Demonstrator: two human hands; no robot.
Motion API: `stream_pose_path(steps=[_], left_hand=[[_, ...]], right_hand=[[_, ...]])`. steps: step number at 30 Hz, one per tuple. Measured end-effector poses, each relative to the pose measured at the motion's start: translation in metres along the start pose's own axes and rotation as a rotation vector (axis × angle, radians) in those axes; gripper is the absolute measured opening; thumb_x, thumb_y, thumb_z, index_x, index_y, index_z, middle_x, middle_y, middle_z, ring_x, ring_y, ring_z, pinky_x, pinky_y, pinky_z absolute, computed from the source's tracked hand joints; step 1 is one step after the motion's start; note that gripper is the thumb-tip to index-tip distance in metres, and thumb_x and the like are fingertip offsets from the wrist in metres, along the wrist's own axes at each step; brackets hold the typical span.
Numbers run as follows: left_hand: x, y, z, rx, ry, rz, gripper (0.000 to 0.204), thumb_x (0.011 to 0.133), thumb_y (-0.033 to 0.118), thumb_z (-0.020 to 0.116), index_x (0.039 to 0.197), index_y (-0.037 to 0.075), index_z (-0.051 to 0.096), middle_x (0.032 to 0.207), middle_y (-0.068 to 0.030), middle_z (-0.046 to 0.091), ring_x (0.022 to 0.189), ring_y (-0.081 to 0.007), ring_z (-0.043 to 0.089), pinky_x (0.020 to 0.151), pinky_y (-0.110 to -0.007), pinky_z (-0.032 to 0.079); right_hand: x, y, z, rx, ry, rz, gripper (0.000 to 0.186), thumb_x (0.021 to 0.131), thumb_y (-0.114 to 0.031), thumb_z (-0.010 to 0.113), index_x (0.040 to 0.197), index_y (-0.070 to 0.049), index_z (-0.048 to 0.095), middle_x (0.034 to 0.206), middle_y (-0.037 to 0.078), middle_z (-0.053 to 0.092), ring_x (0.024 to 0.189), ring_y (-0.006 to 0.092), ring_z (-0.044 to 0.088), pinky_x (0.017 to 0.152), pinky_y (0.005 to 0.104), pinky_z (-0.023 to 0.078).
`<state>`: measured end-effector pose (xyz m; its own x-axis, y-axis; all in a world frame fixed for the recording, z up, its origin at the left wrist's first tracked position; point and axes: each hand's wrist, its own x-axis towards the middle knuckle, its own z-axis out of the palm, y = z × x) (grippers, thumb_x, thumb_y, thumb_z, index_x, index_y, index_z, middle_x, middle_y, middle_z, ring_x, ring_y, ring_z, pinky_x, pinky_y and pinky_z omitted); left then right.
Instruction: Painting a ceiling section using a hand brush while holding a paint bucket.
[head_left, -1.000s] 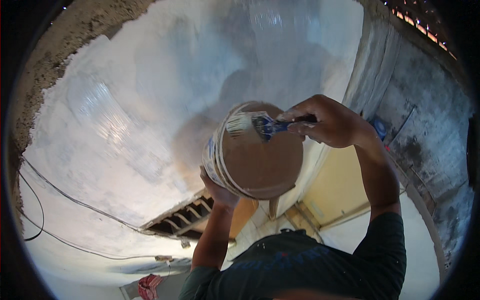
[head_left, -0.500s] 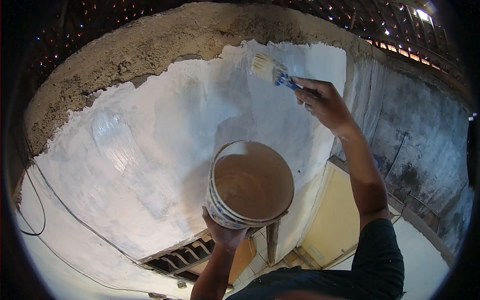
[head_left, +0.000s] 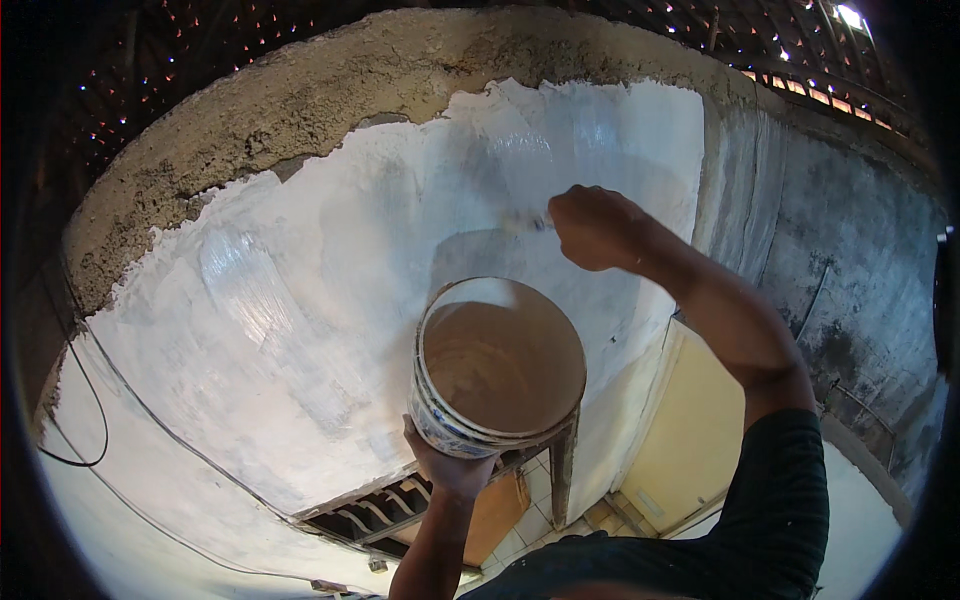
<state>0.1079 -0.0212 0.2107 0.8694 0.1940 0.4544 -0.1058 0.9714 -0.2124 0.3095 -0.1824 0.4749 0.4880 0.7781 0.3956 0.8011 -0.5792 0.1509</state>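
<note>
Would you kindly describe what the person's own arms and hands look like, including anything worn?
Both hands are bare, with no gloves: left hand, right hand. The forearms are bare too. A dark short sleeve covers the right upper arm. No watch or rings show.

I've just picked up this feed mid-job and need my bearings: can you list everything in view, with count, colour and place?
Bucket: one, pale outside with a brownish inside, centre, held up from below.
Brush: one, pale bristles, blurred, against the wall just left of the right hand.
Wall: one, mostly wet white paint, filling left and centre.
Bare plaster band: one, grey-brown, unpainted, along the top of the wall.
Side wall: one, grey and stained, right.
Cables: at least two, dark, across the lower left of the wall.
Vent opening: one, dark with slats, below the bucket.
Roof: dark, with specks of light, top.
Left hand: under the bucket, holding it.
Right hand: closed on the brush, upper centre.
</note>
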Motion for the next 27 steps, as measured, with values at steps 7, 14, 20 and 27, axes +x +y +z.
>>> stream_pose_path(steps=[7,14,20,27], left_hand=[[0.008,-0.006,0.006,0.702,0.287,0.088,0.089,0.088,0.079,0.034,0.156,0.022,0.031,0.16,-0.0108,0.03,0.146,-0.0375,0.03,0.115,-0.064,0.025],[0.011,-0.009,0.009,0.714,0.226,0.061,0.087,0.089,0.078,0.033,0.157,0.022,0.03,0.159,-0.0108,0.031,0.145,-0.0371,0.03,0.115,-0.063,0.026],[0.011,-0.003,0.003,0.677,0.264,0.048,0.087,0.088,0.078,0.034,0.155,0.022,0.033,0.158,-0.011,0.033,0.145,-0.037,0.031,0.114,-0.063,0.027],[0.013,-0.01,0.009,0.679,0.328,0.028,0.088,0.087,0.078,0.036,0.154,0.022,0.035,0.157,-0.0107,0.035,0.144,-0.0371,0.032,0.114,-0.062,0.028]], right_hand=[[0.04,0.037,-0.037,0.068,0.303,0.019,0.03,0.08,-0.001,0.056,0.105,-0.001,0.073,0.094,0.025,0.07,0.096,0.0401,0.068,0.088,0.0481,0.054],[0.048,0.041,-0.076,-0.172,0.918,0.069,0.02,0.084,-0.002,0.056,0.099,0.0,0.069,0.093,0.025,0.069,0.086,0.0417,0.069,0.076,0.0495,0.058],[0.029,0.027,-0.017,-0.188,0.334,0.1,0.015,0.083,-0.003,0.057,0.092,0.001,0.068,0.094,0.023,0.07,0.09,0.0405,0.071,0.079,0.0493,0.058],[0.041,0.074,-0.022,-0.169,-0.004,0.15,0.027,0.078,-0.003,0.061,0.103,-0.001,0.071,0.101,0.02,0.072,0.098,0.0367,0.07,0.086,0.047,0.056]])
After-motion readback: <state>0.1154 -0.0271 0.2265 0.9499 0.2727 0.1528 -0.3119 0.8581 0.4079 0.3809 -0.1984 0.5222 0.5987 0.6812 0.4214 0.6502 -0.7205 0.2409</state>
